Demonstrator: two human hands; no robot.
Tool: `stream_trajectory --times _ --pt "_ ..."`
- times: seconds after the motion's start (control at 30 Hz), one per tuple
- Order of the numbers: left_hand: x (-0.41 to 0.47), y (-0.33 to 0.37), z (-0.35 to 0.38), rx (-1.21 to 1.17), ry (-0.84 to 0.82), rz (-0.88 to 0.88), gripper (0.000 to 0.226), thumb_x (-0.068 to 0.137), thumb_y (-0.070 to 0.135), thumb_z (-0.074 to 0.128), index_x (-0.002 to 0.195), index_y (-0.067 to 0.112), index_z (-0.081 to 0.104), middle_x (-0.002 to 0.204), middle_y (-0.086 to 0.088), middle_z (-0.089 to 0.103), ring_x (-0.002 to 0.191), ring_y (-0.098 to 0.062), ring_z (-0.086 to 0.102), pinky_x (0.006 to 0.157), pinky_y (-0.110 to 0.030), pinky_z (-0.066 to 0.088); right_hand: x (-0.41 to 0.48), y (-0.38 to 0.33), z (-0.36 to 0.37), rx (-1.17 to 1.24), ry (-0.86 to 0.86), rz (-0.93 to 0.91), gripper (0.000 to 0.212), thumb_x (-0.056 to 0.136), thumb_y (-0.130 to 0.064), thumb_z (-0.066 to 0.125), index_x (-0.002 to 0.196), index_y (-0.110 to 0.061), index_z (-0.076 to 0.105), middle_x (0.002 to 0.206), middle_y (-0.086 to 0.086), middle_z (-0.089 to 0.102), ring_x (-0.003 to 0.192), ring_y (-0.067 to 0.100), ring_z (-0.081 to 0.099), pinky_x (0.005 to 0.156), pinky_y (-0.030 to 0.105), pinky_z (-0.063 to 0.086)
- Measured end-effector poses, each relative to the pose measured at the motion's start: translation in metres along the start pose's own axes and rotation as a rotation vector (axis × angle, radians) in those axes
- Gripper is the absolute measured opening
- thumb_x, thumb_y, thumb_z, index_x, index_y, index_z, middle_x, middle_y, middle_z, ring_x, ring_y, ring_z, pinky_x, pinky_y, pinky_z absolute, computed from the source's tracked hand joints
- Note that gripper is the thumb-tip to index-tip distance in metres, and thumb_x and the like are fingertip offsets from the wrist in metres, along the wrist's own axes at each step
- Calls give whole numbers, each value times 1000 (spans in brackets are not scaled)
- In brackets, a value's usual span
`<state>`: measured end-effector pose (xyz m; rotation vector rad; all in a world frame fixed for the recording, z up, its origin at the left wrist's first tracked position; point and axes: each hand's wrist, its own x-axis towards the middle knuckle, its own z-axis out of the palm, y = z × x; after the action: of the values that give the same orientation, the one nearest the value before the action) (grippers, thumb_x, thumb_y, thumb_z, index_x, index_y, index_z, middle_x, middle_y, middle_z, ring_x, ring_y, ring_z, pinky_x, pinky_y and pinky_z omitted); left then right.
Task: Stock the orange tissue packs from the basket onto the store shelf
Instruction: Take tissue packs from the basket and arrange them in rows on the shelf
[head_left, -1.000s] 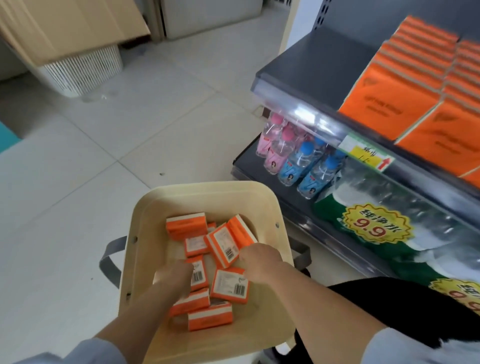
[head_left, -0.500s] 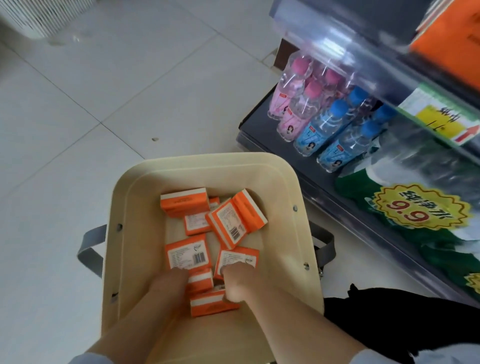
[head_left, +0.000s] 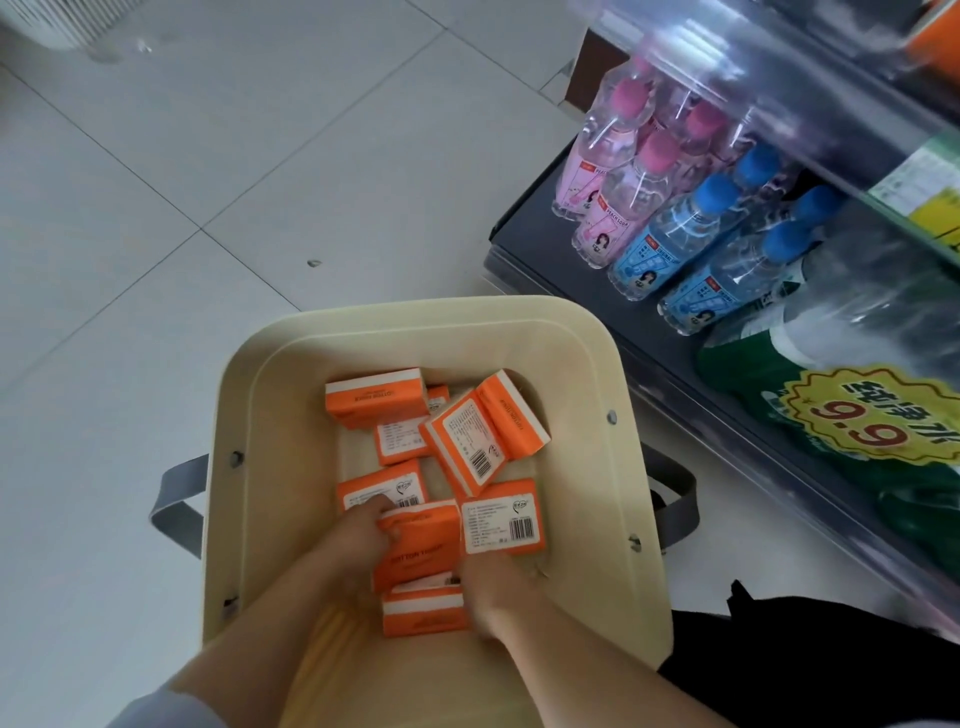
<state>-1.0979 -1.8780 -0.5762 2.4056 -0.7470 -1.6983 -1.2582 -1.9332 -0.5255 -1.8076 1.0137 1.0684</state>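
Note:
A cream basket (head_left: 244, 415) with grey handles stands on the floor and holds several orange tissue packs. Both my hands are inside it at the near end. My left hand (head_left: 358, 545) grips the left edge of an orange pack (head_left: 421, 545) that lies face up. My right hand (head_left: 493, 587) presses against the right side of that pack and of a second pack (head_left: 423, 613) just below it. Other packs lie loose further in, one tilted (head_left: 483, 436) with its barcode up. The store shelf (head_left: 540, 223) is on the right.
Pink-capped bottles (head_left: 618, 171) and blue-capped bottles (head_left: 675, 234) stand on the bottom shelf next to green-wrapped water packs (head_left: 831, 405). A clear shelf edge (head_left: 727, 57) overhangs them. Pale floor tiles (head_left: 208, 208) spread to the left. A black cloth (head_left: 779, 670) lies at lower right.
The view has dropped down onto the basket. Both hands have slid to the near end of the basket and closed around an orange pack, which now lies face up between them.

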Motion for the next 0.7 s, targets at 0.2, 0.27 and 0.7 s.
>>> stream_trajectory --times 0.2,0.27,0.7 --pt "-2 4 -2 -23 -6 -6 40 97 15 50 137 15 44 139 -10 48 119 -24 50 87 -26 40 -2 -2 -10 -139 68 -93 28 92 6 43 113 5 61 119 22 61 111 36 59 93 38 47" --pt "-4 5 -3 -18 -11 -1 40 97 15 50 137 15 45 137 -9 49 119 -24 51 88 -26 41 -1 -4 -12 -122 66 -103 26 91 5 45 111 3 62 116 20 63 108 35 60 90 39 49" --pt "-48 44 -59 -493 -23 94 21 99 38 43 108 27 59 76 -5 64 63 -16 58 58 -26 44 -22 -2 -104 911 386 67 29 101 -22 36 114 -9 58 105 8 61 92 26 59 79 32 47"
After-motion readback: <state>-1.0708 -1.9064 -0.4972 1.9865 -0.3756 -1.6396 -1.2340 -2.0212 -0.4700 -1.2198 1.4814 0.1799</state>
